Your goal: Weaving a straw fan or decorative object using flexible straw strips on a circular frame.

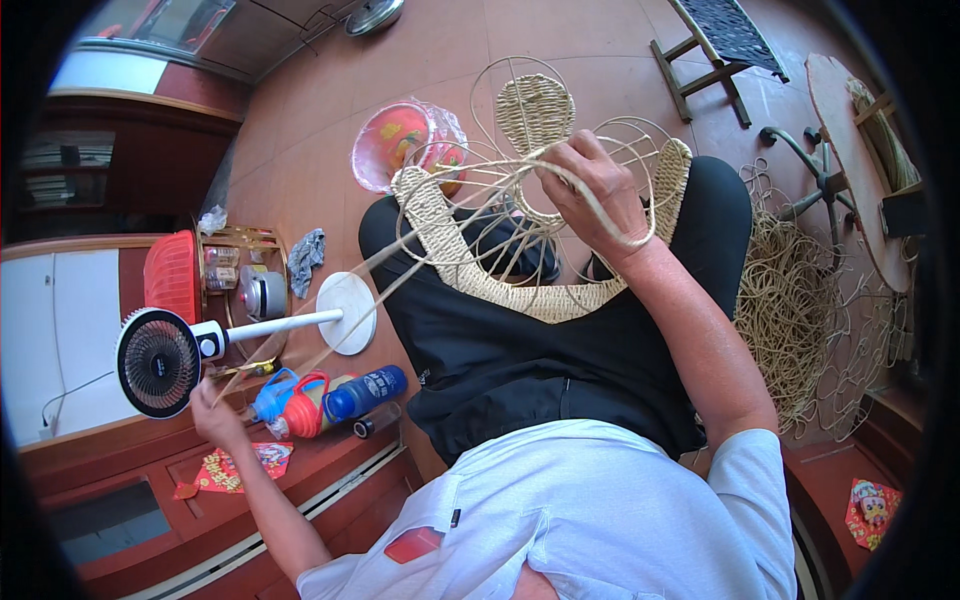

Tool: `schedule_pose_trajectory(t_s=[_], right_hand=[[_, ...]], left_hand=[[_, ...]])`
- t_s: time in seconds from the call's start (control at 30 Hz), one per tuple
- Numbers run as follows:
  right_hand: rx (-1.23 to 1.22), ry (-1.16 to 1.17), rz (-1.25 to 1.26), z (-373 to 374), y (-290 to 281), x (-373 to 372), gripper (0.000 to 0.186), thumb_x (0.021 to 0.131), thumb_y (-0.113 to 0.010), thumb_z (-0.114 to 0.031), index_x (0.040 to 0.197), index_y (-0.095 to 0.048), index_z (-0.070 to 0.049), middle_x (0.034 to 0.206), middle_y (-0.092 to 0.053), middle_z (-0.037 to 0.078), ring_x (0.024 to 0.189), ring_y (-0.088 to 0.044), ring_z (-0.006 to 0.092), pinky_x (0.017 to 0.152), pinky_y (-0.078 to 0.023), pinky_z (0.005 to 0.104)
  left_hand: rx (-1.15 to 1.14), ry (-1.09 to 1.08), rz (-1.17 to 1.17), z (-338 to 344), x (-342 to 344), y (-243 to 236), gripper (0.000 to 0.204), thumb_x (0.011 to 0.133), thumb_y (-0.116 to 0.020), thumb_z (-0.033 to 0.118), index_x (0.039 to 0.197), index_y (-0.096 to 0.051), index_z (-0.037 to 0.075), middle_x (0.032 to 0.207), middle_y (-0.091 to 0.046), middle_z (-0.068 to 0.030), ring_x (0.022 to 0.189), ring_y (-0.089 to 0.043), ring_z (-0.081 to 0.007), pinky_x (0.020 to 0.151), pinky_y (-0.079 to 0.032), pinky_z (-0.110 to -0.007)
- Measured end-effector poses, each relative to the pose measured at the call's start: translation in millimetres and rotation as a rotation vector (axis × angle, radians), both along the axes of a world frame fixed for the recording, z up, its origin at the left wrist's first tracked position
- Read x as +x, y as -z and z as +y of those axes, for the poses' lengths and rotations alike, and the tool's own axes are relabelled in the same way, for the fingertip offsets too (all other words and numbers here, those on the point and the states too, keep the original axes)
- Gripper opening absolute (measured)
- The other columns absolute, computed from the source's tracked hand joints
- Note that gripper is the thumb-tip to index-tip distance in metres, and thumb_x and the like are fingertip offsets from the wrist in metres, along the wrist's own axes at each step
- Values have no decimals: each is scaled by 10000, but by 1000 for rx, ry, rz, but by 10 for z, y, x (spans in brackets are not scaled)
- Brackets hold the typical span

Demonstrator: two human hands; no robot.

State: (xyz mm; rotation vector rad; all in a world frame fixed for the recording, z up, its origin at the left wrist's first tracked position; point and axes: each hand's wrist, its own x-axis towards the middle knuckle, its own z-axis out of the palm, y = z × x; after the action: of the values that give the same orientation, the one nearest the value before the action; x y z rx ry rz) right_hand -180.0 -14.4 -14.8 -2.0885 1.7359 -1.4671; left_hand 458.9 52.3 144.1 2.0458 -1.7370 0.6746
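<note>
A U-shaped piece of woven straw-coloured cord work (540, 300) lies across my lap, with loose loops and strands over it and a woven oval part (535, 110) beyond it. My right hand (590, 190) is closed on cord above the piece, a loop running round it. My left hand (210, 405) is out at the far left, beside the fan head, fingers pinched on long strands that stretch toward the piece and are blurred along part of their length.
A white standing fan (155, 360), bottles (365, 390), a red basket (170, 270) and a rack are at left. A pink bowl (385, 140) is ahead. A stool (715, 50), chair base (820, 180) and heaped cord (785, 330) are at right.
</note>
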Motion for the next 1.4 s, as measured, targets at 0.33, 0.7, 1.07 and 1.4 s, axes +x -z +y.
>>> schedule_pose_trajectory(t_s=[0.33, 0.7, 1.07, 1.4], right_hand=[[-13, 20, -38, -42, 4, 14, 97, 947, -734, -126, 946, -663, -60, 923, -609, 107, 804, -717, 314, 688, -614, 432], [29, -12, 102, -77, 3, 9, 74, 939, -731, -127, 960, -714, -59, 959, -645, 70, 934, -694, 275, 764, -635, 400], [14, -20, -46, -90, 6, 75, 79, 900, -786, -78, 933, -723, -44, 879, -665, 74, 838, -662, 285, 748, -579, 430], [-34, -7, -94, -58, -38, 42, 90, 934, -797, -74, 990, -740, -31, 909, -671, 94, 691, -653, 250, 637, -544, 387]], left_hand=[[-377, -463, 579, 714, 1935, -185, 435, 993, -811, 417, 1015, -797, -18, 821, -726, -77, 676, -606, -199, 602, -486, -394], [822, -114, 557, 584, 1223, 426, 559, 836, -825, 130, 1344, -660, -35, 1298, -737, -195, 1167, -722, -275, 1012, -556, -399], [615, 624, 874, -43, -3684, 996, 266, 1005, -730, 181, 1199, -740, 0, 1055, -767, -163, 966, -754, -245, 848, -571, -359], [851, 464, 870, -72, -3063, 845, 272, 1133, -599, 258, 1111, -766, 45, 890, -666, -27, 832, -617, -109, 744, -478, -274]])
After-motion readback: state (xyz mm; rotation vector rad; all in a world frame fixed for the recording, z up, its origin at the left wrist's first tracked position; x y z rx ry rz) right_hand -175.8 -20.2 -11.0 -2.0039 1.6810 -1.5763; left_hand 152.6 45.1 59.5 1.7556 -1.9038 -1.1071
